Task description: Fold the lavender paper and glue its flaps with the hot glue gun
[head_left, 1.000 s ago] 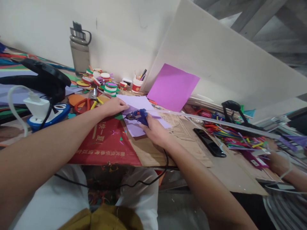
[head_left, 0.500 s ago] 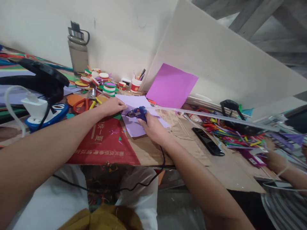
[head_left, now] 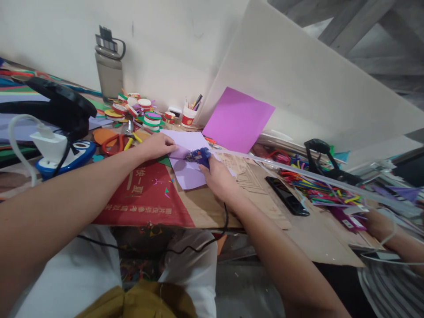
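Observation:
A blue glue gun [head_left: 200, 156] with a long clear glue stick [head_left: 281, 166] in its back is held in my right hand [head_left: 218, 176]. Its nozzle points left, over light purple paper [head_left: 190, 176] lying on the cardboard. My left hand [head_left: 160, 146] is at the paper's left part, its thumb and fingertips pressed together on a folded piece of it. Whether the nozzle touches the paper cannot be made out. A black cord runs down from the glue gun past the table's front edge.
Red-handled scissors [head_left: 112, 143], paper rolls [head_left: 152, 119], a pen cup [head_left: 188, 116] and a bottle [head_left: 109, 70] stand left and behind. A phone [head_left: 287, 195] lies at right, near colourful strips [head_left: 304, 183]. Another person's hand [head_left: 379, 223] is at far right.
My right hand and the glue gun have moved a little to the right along the paper. My left hand stays on the paper.

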`<state>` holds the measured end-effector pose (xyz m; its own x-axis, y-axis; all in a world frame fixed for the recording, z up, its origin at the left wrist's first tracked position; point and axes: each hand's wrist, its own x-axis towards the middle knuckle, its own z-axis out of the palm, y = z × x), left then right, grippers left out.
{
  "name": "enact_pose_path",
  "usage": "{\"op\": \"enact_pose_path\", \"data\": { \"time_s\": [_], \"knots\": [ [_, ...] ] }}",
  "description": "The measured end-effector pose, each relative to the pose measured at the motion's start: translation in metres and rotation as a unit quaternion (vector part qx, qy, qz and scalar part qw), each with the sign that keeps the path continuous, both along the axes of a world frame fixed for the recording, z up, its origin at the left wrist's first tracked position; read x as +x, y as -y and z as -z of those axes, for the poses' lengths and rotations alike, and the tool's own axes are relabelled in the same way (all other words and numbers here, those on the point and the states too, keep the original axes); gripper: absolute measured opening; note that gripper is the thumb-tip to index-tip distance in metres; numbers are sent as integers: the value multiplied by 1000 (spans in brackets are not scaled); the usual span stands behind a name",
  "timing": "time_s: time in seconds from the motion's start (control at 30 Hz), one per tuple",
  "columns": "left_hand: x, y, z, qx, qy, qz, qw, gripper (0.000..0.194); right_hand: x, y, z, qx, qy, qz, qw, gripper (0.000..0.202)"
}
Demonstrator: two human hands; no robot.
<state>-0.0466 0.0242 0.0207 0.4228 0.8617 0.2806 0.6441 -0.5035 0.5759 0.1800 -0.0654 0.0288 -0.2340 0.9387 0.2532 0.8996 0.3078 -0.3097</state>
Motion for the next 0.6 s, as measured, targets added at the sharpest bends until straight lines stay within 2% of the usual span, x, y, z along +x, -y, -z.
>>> {"op": "enact_pose_path", "data": {
  "time_s": [0.17, 0.47, 0.6],
  "knots": [
    [0, 1, -2, 18, -38, -23, 999, 38, 6, 0, 0, -1, 14, 40, 999, 30],
    [1, 3, -4, 34, -60, -10, 998, 40, -22, 5, -2, -15, -4, -6, 1000, 28],
    [0, 1, -3, 32, -57, -8, 998, 38, -18, 7, -4, -19, 0, -3, 1000, 28]
  ]
}}
